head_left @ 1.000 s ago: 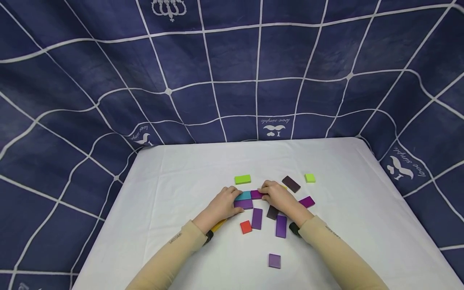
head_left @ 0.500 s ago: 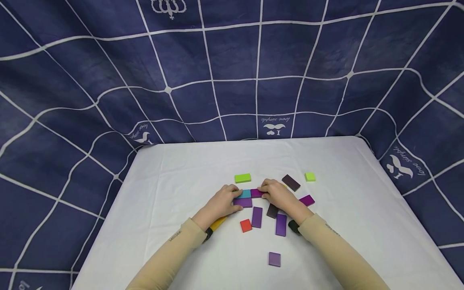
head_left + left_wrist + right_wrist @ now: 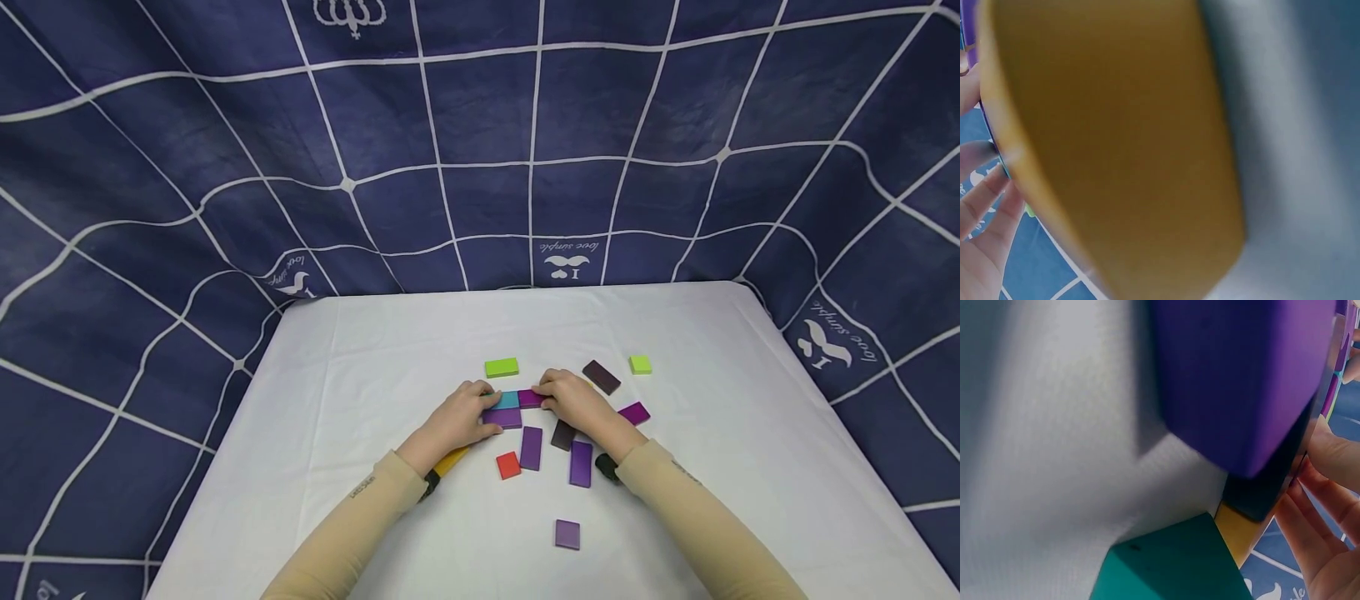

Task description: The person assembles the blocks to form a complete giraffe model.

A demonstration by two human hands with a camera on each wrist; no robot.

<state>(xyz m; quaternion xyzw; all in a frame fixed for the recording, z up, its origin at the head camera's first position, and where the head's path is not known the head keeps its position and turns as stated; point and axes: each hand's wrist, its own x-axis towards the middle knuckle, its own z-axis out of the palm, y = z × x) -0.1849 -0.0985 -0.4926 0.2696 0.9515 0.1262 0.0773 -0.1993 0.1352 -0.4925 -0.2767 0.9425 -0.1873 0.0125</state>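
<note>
In the head view, a light blue block (image 3: 507,400) lies flush against the far side of a purple block (image 3: 504,418). My left hand (image 3: 452,422) holds this pair at the left end, fingers over the blue one and thumb at the purple one's near edge. A magenta block (image 3: 529,399) touches the blue block's right end, and my right hand (image 3: 579,406) pinches it between fingers and thumb. Both wrist views are mostly filled by nearby blocks: a yellow block (image 3: 1122,137) on the left, a violet block (image 3: 1241,375) and a teal block (image 3: 1166,562) on the right.
Loose blocks surround the hands on the white tablecloth (image 3: 360,358): green (image 3: 501,367), small lime (image 3: 640,364), dark brown (image 3: 602,377), and red (image 3: 507,465). A pale purple square (image 3: 567,534) lies nearest me. Behind the table hangs a blue checked curtain (image 3: 480,200).
</note>
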